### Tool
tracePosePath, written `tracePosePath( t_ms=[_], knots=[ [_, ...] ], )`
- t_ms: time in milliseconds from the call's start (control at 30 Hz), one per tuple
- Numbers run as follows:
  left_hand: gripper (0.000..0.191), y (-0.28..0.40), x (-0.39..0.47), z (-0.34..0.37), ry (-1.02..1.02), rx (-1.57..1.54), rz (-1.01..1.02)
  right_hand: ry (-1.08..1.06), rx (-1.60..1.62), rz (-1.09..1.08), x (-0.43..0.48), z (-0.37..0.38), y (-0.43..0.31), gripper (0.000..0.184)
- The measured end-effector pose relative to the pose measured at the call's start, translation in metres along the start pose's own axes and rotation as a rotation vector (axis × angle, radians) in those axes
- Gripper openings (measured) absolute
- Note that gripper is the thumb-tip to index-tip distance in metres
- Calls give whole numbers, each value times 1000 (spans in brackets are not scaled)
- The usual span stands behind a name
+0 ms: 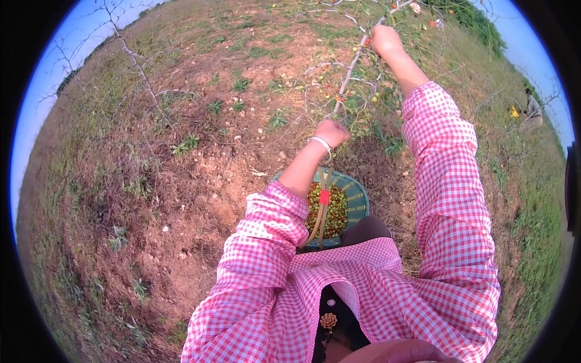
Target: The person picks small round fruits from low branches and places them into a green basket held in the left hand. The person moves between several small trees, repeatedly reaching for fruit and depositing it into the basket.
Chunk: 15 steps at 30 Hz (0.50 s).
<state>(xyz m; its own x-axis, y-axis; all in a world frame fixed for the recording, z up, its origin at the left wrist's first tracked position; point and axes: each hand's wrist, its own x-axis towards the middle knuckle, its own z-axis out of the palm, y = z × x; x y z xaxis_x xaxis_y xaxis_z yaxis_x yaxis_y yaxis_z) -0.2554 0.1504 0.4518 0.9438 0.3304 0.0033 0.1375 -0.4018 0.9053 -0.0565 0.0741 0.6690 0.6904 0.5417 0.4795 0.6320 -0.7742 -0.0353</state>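
A thorny branch (pixel 352 70) with small red, orange and green jujube-like fruits rises in front of me. My left hand (pixel 332 133), with a white bangle at the wrist, is closed around the lower part of this branch. Higher up, my right hand (pixel 386 40) is curled against the branch's right side, beside a few red fruits (pixel 368 41). Its fingertips are turned away, so what lies between them is hidden. Below my left forearm stands a green woven basket (pixel 358 202) holding many small red and green fruits (pixel 333 213). Its arched handle (pixel 323 213) has red tape around it.
Bare thorny stems (pixel 136 61) stand at the left. Dry reddish soil (pixel 218 177) with low green weeds (pixel 186 144) and small stones spreads ahead. A person (pixel 532 109) is far off at the right edge, near something yellow. Dense green bushes (pixel 476 25) grow at upper right.
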Motion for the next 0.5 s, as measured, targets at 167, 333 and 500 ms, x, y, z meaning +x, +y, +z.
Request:
tracePosePath(
  t_ms=[167, 333, 500],
  knots=[
    [24, 0, -2, -4, -2, 18, 22, -136, 181, -9, -1, -26, 9, 22],
    [23, 1, 0, -6, -28, -23, -21, -204, 1501, 209, -12, -35, 25, 16],
    [23, -1, 2, 0, 14, 11, 22, -420, 1590, 410, -19, -26, 33, 28]
  ],
)
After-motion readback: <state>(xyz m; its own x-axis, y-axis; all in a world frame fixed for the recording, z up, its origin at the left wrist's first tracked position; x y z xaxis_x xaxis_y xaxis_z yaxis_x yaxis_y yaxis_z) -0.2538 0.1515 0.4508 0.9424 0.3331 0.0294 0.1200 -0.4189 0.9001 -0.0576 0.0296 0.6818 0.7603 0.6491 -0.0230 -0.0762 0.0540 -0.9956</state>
